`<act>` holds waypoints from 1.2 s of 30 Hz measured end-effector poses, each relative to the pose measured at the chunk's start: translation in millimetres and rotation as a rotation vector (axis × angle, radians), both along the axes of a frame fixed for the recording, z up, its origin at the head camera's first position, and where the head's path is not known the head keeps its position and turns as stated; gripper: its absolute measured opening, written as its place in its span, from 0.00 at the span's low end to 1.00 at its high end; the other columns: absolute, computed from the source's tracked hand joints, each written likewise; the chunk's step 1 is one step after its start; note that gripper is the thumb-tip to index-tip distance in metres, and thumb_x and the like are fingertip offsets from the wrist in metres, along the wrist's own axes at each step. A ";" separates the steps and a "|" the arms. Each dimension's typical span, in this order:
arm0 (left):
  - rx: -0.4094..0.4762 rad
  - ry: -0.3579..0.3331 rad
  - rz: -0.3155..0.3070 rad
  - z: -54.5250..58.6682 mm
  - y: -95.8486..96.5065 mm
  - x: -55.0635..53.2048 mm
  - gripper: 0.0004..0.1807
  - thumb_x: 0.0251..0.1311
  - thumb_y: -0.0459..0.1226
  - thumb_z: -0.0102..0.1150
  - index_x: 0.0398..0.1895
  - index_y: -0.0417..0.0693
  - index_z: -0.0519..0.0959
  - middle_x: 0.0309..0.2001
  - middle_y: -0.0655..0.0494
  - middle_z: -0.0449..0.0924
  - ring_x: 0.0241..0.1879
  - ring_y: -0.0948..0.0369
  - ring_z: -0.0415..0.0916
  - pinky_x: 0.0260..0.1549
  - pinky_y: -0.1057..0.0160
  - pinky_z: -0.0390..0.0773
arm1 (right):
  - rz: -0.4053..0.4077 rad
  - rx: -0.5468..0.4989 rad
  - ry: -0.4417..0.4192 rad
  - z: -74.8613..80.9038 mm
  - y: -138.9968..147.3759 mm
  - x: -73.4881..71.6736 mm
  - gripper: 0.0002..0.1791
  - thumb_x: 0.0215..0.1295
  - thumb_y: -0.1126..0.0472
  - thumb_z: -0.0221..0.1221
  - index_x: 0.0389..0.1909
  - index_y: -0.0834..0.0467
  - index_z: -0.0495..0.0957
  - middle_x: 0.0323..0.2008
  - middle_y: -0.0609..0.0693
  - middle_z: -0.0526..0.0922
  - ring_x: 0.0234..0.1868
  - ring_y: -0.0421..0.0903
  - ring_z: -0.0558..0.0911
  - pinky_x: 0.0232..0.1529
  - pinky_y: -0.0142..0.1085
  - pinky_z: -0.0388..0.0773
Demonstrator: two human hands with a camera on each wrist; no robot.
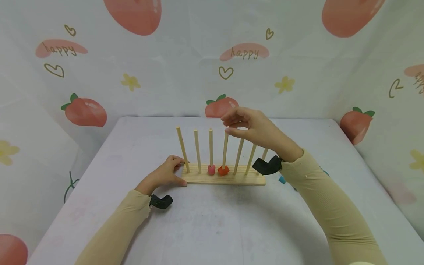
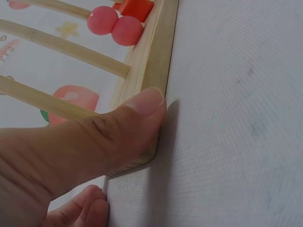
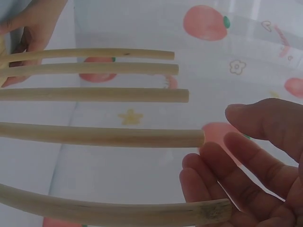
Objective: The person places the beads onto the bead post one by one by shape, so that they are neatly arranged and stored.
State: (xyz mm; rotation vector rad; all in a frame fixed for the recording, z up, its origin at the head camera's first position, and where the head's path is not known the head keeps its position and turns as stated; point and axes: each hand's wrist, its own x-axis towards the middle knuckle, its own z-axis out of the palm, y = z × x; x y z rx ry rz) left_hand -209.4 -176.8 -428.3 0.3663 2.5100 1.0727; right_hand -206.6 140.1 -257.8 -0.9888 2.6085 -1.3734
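A wooden peg board [image 1: 203, 179] with a row of several upright dowels stands on the table. My left hand [image 1: 165, 172] holds its left end, the thumb [image 2: 118, 125] along the front edge and the other fingers behind. A pink bead [image 1: 211, 170] with rounded lobes sits at the foot of the third dowel. At the foot of the fourth dowel [image 1: 225, 149] lies an orange-red angular bead [image 1: 223, 170]. My right hand [image 1: 253, 127] is at that dowel's top, fingers loosely bent and thumb apart, with nothing held in it.
To the right of the board, partly hidden by the right forearm, lie a blue piece [image 1: 282, 180] and other small pieces. A white cloth [image 1: 205, 228] covers the table. Behind it hangs a backdrop [image 1: 185, 66] printed with fruit and flowers.
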 end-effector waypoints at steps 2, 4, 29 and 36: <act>0.001 -0.004 0.003 0.3 -0.1 0.3 0.46 0.41 0.39 0.79 0.64 0.35 0.66 0.62 0.39 0.56 0.64 0.43 0.61 0.65 0.45 0.64 | 0.001 0.001 0.000 -0.2 0.0 -0.2 0.15 0.63 0.64 0.64 0.50 0.61 0.76 0.47 0.51 0.80 0.50 0.44 0.80 0.56 0.35 0.77; 0.004 -0.007 0.004 0.4 0.2 0.2 0.46 0.41 0.39 0.79 0.64 0.35 0.66 0.62 0.40 0.56 0.64 0.43 0.61 0.65 0.45 0.64 | 0.001 0.001 -0.001 -0.2 0.1 -0.4 0.15 0.63 0.64 0.64 0.50 0.61 0.76 0.47 0.51 0.80 0.50 0.44 0.80 0.56 0.34 0.77; -0.011 0.012 -0.009 2.1 0.2 1.7 0.46 0.42 0.39 0.79 0.64 0.35 0.65 0.62 0.39 0.57 0.64 0.43 0.61 0.65 0.45 0.64 | 0.028 -0.152 0.156 19.1 26.6 21.3 0.16 0.64 0.69 0.60 0.52 0.64 0.75 0.49 0.51 0.80 0.51 0.39 0.80 0.57 0.31 0.76; -0.012 0.017 -0.011 3.1 0.4 2.5 0.46 0.41 0.38 0.79 0.64 0.34 0.66 0.62 0.39 0.57 0.64 0.43 0.61 0.64 0.45 0.65 | -0.018 -0.227 0.225 19.0 51.7 27.4 0.14 0.62 0.73 0.60 0.49 0.70 0.75 0.47 0.47 0.81 0.50 0.36 0.81 0.54 0.26 0.76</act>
